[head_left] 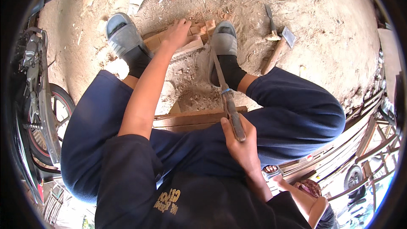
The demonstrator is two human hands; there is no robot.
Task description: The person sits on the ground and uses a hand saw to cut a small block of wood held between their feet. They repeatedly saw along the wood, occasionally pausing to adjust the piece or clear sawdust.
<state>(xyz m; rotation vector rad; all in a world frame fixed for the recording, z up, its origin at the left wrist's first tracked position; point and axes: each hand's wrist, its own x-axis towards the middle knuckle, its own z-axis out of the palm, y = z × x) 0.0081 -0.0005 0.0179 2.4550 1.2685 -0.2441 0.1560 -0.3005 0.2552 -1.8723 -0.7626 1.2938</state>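
My left hand (178, 34) presses down on a reddish-brown piece of wood (153, 42) marked off in short blocks, lying on the ground between my feet. Its fingers curl over the wood's upper side. My right hand (242, 142) is closed round the brown handle of a hand saw (219, 74), with a blue band where handle meets blade. The long narrow blade shows almost edge-on and points away from me, its tip beside the wood's right end. A paler board (189, 47) lies along the near side of the wood.
My sandalled feet (124, 38) (224, 42) flank the wood. Right of them lie a hatchet (277, 51) and a dark-bladed tool (270, 19). A plank (186, 121) crosses below my knees. A motorcycle (42, 85) stands at left; another person (311, 199) sits at lower right.
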